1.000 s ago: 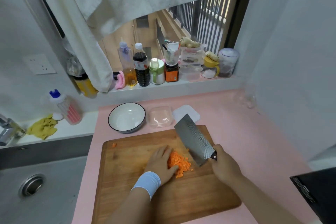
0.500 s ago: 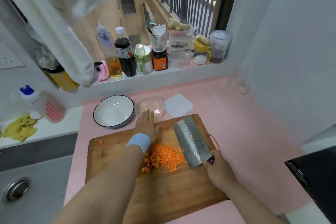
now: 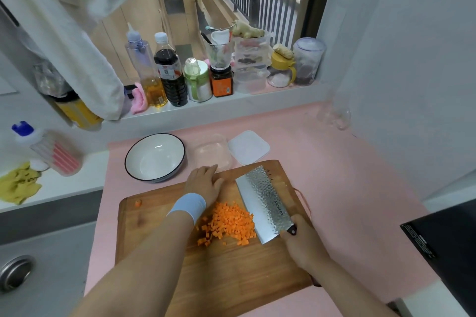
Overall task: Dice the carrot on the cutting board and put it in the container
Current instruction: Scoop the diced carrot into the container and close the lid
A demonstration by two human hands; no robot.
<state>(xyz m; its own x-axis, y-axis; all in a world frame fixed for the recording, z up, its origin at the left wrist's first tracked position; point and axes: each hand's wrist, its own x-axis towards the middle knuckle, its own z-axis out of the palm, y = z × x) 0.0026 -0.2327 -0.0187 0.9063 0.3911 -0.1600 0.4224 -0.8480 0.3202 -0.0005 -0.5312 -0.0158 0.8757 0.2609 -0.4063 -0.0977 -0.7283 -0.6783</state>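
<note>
Carrot dice (image 3: pixel 226 221) are sitting heaped on the cutting board (image 3: pixel 154 252). The right hand (image 3: pixel 301 242) is gripping the knife (image 3: pixel 265 201), its blade tilted beside the heap, probably for scooping; the left hand (image 3: pixel 204 184), flat and empty, is hovering just beside the container (image 3: pixel 212 152).

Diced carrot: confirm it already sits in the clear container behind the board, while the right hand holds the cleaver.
Not right. The head view shows the diced carrot piled on the cutting board, and the clear container behind the board looks empty. The right hand does hold the cleaver.
</note>
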